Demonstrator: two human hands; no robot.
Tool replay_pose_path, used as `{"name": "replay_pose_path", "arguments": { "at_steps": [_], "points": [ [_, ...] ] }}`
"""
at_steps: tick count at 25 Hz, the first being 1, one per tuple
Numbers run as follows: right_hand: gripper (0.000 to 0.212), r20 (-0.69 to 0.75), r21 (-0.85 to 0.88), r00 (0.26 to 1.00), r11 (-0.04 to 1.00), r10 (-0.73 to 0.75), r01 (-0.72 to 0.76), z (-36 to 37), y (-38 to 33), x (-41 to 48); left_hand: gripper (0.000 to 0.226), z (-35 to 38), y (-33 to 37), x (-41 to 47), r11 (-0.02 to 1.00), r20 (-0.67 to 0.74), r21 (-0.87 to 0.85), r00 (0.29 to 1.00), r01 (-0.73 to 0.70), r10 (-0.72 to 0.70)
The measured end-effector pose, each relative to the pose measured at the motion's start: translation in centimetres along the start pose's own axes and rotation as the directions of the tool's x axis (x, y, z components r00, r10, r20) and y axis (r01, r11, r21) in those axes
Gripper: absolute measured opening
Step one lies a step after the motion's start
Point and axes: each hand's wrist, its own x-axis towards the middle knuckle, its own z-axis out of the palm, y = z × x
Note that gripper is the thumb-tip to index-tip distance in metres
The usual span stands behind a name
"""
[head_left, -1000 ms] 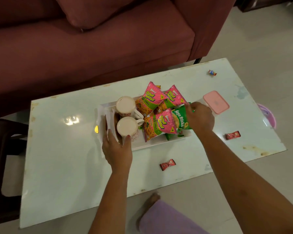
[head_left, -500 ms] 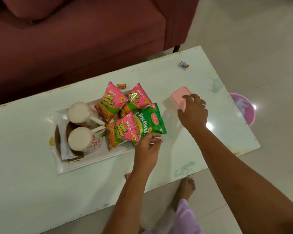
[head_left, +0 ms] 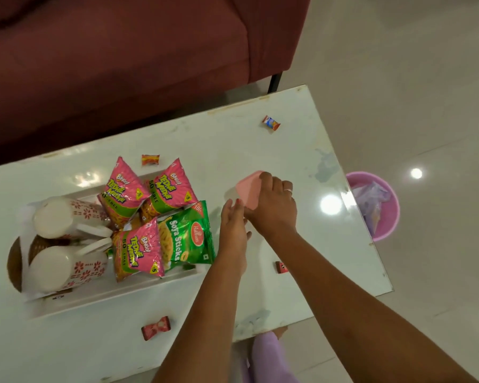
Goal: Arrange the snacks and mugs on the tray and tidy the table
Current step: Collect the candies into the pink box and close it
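A white tray (head_left: 100,298) on the white table holds two flowered white mugs (head_left: 67,217), three pink snack packets (head_left: 125,189) and a green Soya Sticks packet (head_left: 190,236). Right of the tray, my right hand (head_left: 274,208) grips a pink lidded box (head_left: 249,189) and has it tilted up off the table. My left hand (head_left: 233,230) is beside it with fingers straight, fingertips touching the box's near edge. Small wrapped candies lie loose: one red (head_left: 156,327) near the front edge, one (head_left: 281,267) by my right forearm, one orange (head_left: 150,159) behind the tray, one (head_left: 271,123) far right.
A maroon sofa (head_left: 122,64) stands behind the table. A pink bin (head_left: 379,205) with a plastic bag inside sits on the floor off the table's right end. A brown round coaster (head_left: 14,261) and white napkin lie under the mugs at the tray's left.
My left hand left the green packet and moved right to the pink box. My right hand closed on the box and tipped it up. The camera swung toward the table's right end.
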Motion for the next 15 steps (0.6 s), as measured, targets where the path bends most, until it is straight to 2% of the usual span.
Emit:
{"name": "replay_pose_path", "arguments": {
  "at_steps": [8,11,15],
  "points": [
    [0.093,0.053,0.077,0.997,0.995,0.054,-0.058,-0.4,0.0,0.5,0.059,0.9,0.6,1.9,0.999,0.063,-0.017,0.997,0.051,-0.050],
    [0.092,0.086,0.121,0.994,0.990,0.068,-0.078,-0.4,-0.3,0.3,0.062,0.1,1.0,2.3,0.995,0.132,-0.026,0.987,0.094,-0.090],
    [0.093,0.063,0.106,0.990,0.986,0.125,-0.131,-0.5,-0.1,0.1,0.072,-0.7,1.5,2.8,0.992,0.238,0.057,0.964,0.112,-0.122]
  ]
}}
